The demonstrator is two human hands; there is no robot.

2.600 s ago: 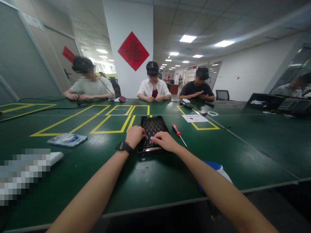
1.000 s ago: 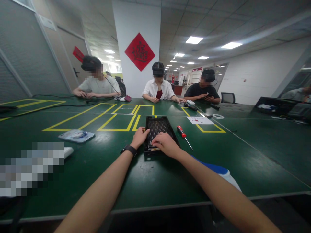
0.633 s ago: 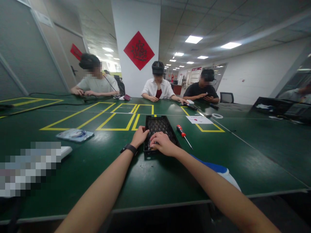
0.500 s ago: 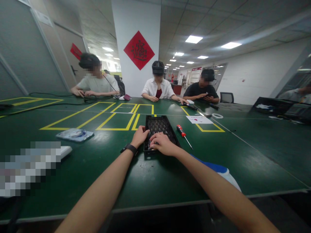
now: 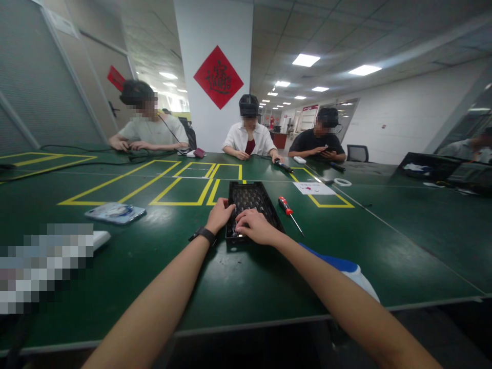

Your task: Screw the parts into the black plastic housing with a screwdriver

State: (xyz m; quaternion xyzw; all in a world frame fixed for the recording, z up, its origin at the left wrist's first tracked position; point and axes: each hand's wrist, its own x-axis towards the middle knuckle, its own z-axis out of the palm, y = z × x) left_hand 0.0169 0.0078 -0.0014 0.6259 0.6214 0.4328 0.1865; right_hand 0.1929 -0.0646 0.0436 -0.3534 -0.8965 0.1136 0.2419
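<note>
A black rectangular case lies on the green table in front of me, its floor covered with rows of small round fittings. My left hand clasps its left wall, thumb over the rim. Fingers of my right hand are bent down into the near end of the case, pinched around something small. A shiny bit shows under the fingertips, too small to name. To the right of the case lies a red and black screwdriver, its shaft pointing toward me.
A phone lies to the left, beyond a blurred-out white object. Blue and white cloth sits under my right forearm. Printed paper and a white ring lie farther right. Several people sit across the table.
Both my hands stay at the case, with only a slight shift of the right fingers. Across the table, a person's hand has moved leftward and now holds a dark tool. The view has shifted slightly.
</note>
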